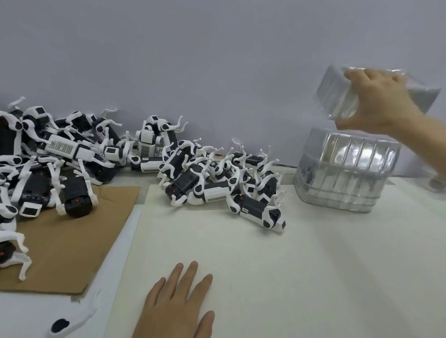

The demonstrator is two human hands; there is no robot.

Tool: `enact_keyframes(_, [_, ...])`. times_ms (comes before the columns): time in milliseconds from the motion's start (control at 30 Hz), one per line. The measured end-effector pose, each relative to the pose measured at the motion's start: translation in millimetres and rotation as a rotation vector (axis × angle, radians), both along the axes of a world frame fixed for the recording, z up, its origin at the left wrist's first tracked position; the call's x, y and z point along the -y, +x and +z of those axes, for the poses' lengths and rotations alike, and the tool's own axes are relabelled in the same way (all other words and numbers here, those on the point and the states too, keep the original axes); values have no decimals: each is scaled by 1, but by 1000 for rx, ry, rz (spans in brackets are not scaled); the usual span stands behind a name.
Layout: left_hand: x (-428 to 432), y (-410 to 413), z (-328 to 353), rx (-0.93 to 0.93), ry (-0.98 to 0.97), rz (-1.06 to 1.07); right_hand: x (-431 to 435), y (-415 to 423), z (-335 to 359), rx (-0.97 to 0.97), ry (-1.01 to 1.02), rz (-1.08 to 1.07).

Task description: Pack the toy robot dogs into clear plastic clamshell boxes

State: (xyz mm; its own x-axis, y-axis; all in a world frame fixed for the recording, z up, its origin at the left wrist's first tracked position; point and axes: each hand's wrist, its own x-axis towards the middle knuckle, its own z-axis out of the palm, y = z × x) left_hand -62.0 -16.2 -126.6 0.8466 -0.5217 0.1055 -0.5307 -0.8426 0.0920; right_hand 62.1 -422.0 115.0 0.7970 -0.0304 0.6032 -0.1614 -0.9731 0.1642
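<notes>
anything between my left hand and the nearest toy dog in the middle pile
Nothing visible. The left hand lies flat on the white mat, and only bare mat separates it from the black and white plastic toy robot dog at the pile's near right edge.

Soft, even light fills the scene, moderately bright, giving the wall a cool grey cast. Shadows are faint: pale diffuse streaks lie on the white table in front of the stack of clear clamshell boxes, whose ribbed walls carry bright white glare. The lifted box in the right hand is smeared by motion blur. The toy robot dogs at mid-frame look fairly sharp; those at the left edge are soft and stretched by wide-angle distortion.
</notes>
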Motion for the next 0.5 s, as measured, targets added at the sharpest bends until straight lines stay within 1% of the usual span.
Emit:
enact_keyframes(67, [-2,-2,3,-32,29,-24,-10,-1,12,-48,19,13])
enact_keyframes(100, [-3,-4,4,-44,29,-18,-15,-4,13,-36,55,23])
enact_keyframes(167, [-5,-6,9,-20,-31,-18,-28,-18,9,36,130,73])
enact_keyframes(200, [-6,-8,10,-52,-55,-10,-37,-28,5,59,148,107])
enact_keyframes(267, [-3,-6,5,-80,-21,-10,-53,-53,-7,77,164,191])
enact_keyframes(367, [-5,-6,-1,-98,-25,23,-68,-104,-33,101,223,350])
enact_keyframes(433, [-4,-5,-4,-91,-18,22,-70,-141,-60,121,211,416])
enact_keyframes(500, [-4,-6,-2,-98,-7,15,-70,-171,-96,82,187,449])
